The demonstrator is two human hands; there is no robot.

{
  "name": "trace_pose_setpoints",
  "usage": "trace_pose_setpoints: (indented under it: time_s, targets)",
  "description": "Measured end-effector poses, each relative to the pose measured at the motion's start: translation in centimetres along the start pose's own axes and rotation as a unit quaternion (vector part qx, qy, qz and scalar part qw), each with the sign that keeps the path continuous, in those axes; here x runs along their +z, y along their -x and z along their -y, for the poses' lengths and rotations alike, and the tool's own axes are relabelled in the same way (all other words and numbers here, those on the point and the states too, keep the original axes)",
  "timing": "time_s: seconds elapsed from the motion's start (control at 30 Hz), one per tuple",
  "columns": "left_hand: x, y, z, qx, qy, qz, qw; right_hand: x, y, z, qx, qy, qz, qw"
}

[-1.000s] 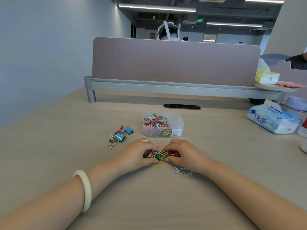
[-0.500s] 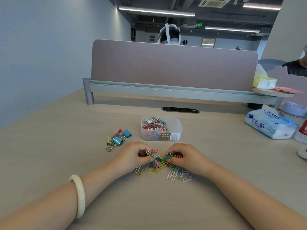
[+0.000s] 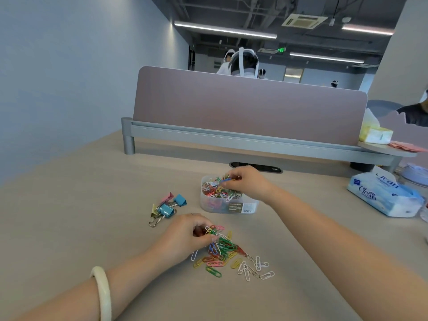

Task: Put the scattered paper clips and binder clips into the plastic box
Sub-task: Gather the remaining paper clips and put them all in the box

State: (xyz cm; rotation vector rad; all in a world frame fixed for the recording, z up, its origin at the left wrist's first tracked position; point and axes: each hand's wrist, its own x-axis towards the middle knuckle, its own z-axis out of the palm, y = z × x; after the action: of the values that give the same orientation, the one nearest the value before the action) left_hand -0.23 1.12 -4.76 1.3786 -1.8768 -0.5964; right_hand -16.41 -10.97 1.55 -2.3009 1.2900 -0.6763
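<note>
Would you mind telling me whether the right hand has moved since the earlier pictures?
Yes. The right hand has gone forward from the paper clip pile to above the plastic box, pinching a blue clip.

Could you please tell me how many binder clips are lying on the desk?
4, bunched left of the plastic box: pink clip at the back, rear blue clip beside it, front blue clip nearer, yellow clip leftmost. They overlap, so another may be hidden.
</note>
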Motion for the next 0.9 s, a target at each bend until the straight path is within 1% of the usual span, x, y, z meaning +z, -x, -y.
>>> trace_pose_setpoints:
  time_s: [0.1, 0.17, 0.27, 0.4, 0.53, 0.6, 0.67, 0.73, 0.83, 0.9]
  targets:
    - [-0.1, -0.1, 0.2, 0.001, -0.003, 0.005, 1.000, 0.4, -2.1, -0.4, 0.009, 0.025, -0.046, 0.999]
    - [-0.1, -0.1, 0.2, 0.005, -0.002, 0.008, 1.000, 1.5, -2.6, -1.0, -0.003, 0.055, -0.064, 0.996]
    - [-0.2, -0.1, 0.3, 0.008, 0.000, 0.005, 1.000, 2.8, -2.3, -1.8, -0.022, 0.113, -0.035, 0.993]
    - [-0.3, -0.1, 0.3, 0.011, 0.000, 0.002, 1.000, 2.4, -1.6, -1.7, -0.027, 0.103, -0.036, 0.994]
    - [-0.2, 0.0, 0.3, 0.012, -0.011, 0.005, 1.000, 1.7, -0.8, -1.7, -0.050, 0.139, -0.002, 0.989]
    - [-0.1, 0.0, 0.3, 0.012, -0.015, 0.009, 1.000, 1.5, -0.3, -1.9, -0.048, 0.142, 0.009, 0.989]
    - [-0.1, -0.1, 0.4, 0.010, -0.009, 0.014, 1.000, 1.3, 0.3, -2.1, -0.048, 0.136, 0.008, 0.989]
    - [-0.2, -0.3, 0.5, 0.008, 0.005, 0.011, 1.000, 1.0, 1.2, -2.1, -0.057, 0.113, -0.014, 0.992]
    - [-0.5, -1.3, 1.0, 0.002, 0.021, -0.005, 1.000, 0.6, 3.3, -2.0, -0.054, 0.039, -0.066, 0.996]
    - [-1.1, -2.6, 1.1, -0.008, 0.044, -0.009, 0.999, 0.7, 5.4, -2.3, -0.046, -0.006, -0.078, 0.996]
